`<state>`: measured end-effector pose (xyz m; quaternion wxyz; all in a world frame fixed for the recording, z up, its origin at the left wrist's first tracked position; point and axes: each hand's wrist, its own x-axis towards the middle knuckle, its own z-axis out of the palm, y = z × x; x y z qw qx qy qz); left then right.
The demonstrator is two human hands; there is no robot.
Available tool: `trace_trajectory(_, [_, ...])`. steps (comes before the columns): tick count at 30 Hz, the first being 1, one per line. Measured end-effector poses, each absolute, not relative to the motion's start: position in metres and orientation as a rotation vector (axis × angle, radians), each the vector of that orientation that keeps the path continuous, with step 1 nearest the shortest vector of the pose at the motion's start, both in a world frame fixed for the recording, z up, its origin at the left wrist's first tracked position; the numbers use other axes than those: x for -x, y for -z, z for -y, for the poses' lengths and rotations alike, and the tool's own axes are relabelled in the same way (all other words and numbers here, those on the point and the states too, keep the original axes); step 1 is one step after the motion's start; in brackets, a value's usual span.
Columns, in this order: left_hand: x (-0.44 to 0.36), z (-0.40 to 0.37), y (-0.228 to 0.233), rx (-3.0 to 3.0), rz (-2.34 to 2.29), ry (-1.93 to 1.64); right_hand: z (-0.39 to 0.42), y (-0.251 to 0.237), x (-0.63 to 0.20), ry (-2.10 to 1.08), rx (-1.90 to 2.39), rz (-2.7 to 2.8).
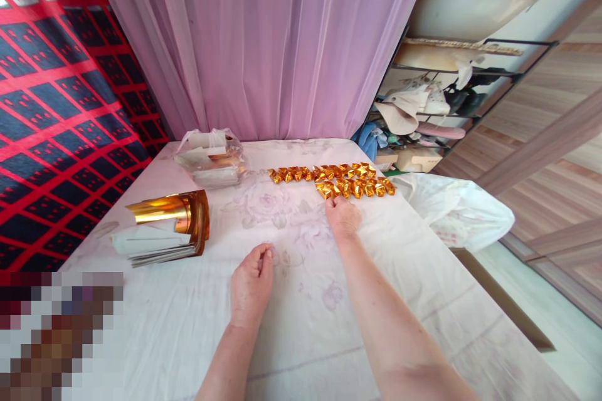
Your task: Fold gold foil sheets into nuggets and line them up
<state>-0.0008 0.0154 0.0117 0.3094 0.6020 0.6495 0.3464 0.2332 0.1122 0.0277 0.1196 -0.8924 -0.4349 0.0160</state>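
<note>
My right hand reaches to the left end of the front row of folded gold paper ingots. Its thumb and fingers are closed at the folded gold paper ingot there, partly covering its lower edge. Behind runs a second, longer row of gold ingots. Nearer to me, my left hand is low over the cloth with its fingers curled together, and nothing shows in them. To its left lies a stack of gold foil paper sheets, curled at the top, with pale backs.
A clear plastic bag of paper sheets sits at the table's back left. The flowered tablecloth covers the table. Right of its edge are a white plastic bag and a loaded shelf rack. A purple curtain hangs behind.
</note>
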Motion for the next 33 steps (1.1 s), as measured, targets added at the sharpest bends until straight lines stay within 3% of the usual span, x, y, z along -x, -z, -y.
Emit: trace_trajectory(33, [0.001,-0.0152,-0.0113,-1.57,-1.715,-0.9,-0.1073,-0.0268,-0.2344,-0.18,2.521,1.325])
